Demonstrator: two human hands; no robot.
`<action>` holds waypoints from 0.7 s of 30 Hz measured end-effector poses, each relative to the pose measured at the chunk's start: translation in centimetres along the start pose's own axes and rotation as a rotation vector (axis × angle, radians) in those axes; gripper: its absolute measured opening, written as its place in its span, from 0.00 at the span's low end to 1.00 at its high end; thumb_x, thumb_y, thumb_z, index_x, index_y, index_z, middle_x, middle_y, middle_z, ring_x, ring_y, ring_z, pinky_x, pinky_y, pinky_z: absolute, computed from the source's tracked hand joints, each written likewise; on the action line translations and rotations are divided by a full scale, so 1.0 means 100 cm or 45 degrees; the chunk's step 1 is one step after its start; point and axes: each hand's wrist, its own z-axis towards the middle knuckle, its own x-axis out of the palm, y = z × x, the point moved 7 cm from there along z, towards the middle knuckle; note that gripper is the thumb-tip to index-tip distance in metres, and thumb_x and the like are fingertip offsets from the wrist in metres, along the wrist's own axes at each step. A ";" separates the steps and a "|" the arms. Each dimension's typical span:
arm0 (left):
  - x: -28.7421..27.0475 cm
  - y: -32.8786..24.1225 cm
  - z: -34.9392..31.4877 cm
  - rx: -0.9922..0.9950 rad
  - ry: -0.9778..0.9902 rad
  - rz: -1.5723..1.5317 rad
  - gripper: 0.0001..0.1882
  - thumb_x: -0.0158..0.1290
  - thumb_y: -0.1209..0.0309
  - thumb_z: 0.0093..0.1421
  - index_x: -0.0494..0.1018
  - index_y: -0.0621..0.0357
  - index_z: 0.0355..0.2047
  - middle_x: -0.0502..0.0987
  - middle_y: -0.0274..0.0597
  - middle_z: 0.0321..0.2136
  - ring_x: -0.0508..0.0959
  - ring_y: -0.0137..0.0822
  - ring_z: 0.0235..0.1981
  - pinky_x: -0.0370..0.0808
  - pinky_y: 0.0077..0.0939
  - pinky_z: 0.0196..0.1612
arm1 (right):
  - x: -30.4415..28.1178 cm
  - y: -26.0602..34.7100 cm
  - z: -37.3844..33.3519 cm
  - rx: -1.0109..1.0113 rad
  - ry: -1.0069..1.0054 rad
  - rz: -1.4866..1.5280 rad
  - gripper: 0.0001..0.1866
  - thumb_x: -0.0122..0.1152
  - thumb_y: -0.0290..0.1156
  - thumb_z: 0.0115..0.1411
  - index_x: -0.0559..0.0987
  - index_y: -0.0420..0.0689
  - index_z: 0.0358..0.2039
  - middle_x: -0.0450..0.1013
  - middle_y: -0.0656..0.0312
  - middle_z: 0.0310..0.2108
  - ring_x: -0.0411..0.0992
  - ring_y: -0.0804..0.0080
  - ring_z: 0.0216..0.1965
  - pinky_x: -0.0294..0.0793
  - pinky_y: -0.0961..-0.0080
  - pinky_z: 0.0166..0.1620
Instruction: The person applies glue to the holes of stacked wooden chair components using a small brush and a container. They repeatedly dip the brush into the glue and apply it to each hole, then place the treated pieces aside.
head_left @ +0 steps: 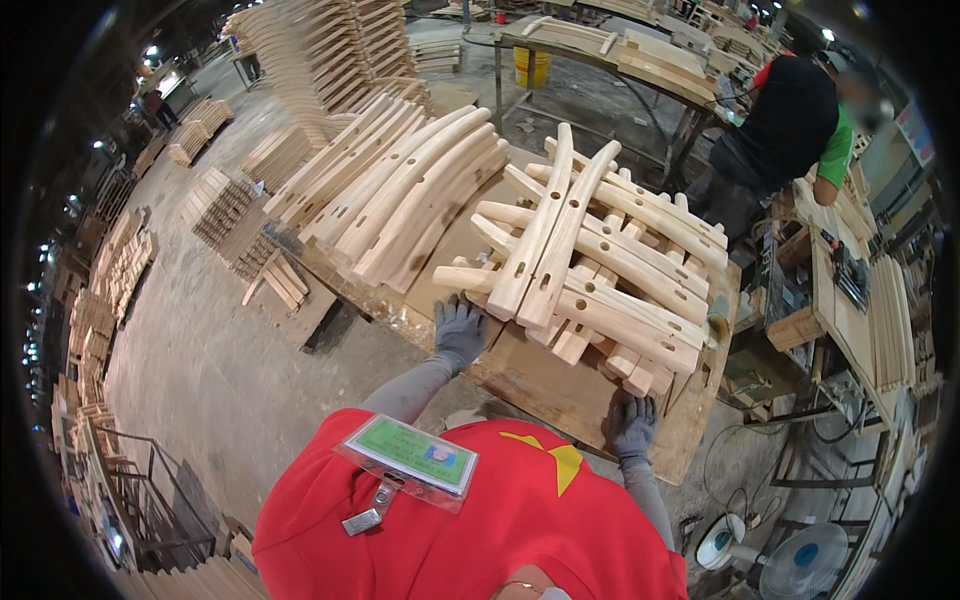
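2 top legs [542, 222] point to 1 o'clock; lower legs [635, 335] to 4. Left hand [460, 332], 8 o'clock, right hand [632, 425], 6, apart; grip can't be told. Bare table [530, 388] between.

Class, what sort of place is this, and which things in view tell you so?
Probably a woodworking or furniture workshop: curved wooden pieces with holes cut in them lie piled on a worktable, and a tall stack of wooden parts rises beyond it.

Bright middle, dark warped edges.
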 end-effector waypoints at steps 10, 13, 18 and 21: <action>-0.005 0.003 -0.003 0.174 -0.064 -0.066 0.24 0.49 0.57 0.55 0.68 0.55 0.51 0.69 0.50 0.49 0.63 0.55 0.56 0.52 0.60 0.59 | -0.001 -0.007 -0.001 0.011 0.010 0.019 0.24 0.55 0.36 0.55 0.68 0.42 0.51 0.65 0.47 0.51 0.61 0.49 0.55 0.55 0.52 0.60; -0.004 0.004 -0.004 0.164 -0.062 -0.018 0.25 0.49 0.58 0.55 0.68 0.55 0.51 0.69 0.50 0.50 0.63 0.54 0.56 0.53 0.59 0.59 | -0.004 0.000 0.000 -0.034 0.007 0.009 0.24 0.55 0.36 0.55 0.68 0.42 0.51 0.65 0.47 0.51 0.61 0.49 0.55 0.55 0.53 0.60; -0.005 0.006 -0.003 0.168 -0.044 -0.039 0.25 0.49 0.58 0.56 0.68 0.55 0.51 0.68 0.50 0.52 0.63 0.53 0.56 0.53 0.57 0.60 | 0.001 -0.002 0.001 0.006 0.003 0.007 0.23 0.55 0.38 0.55 0.70 0.41 0.50 0.66 0.51 0.51 0.60 0.52 0.57 0.53 0.55 0.62; -0.005 0.006 -0.003 0.157 -0.023 -0.042 0.25 0.49 0.58 0.56 0.68 0.56 0.51 0.67 0.49 0.52 0.62 0.52 0.57 0.52 0.56 0.61 | 0.002 -0.002 0.000 0.028 0.008 -0.024 0.22 0.55 0.38 0.55 0.70 0.42 0.49 0.67 0.52 0.51 0.60 0.52 0.56 0.53 0.55 0.62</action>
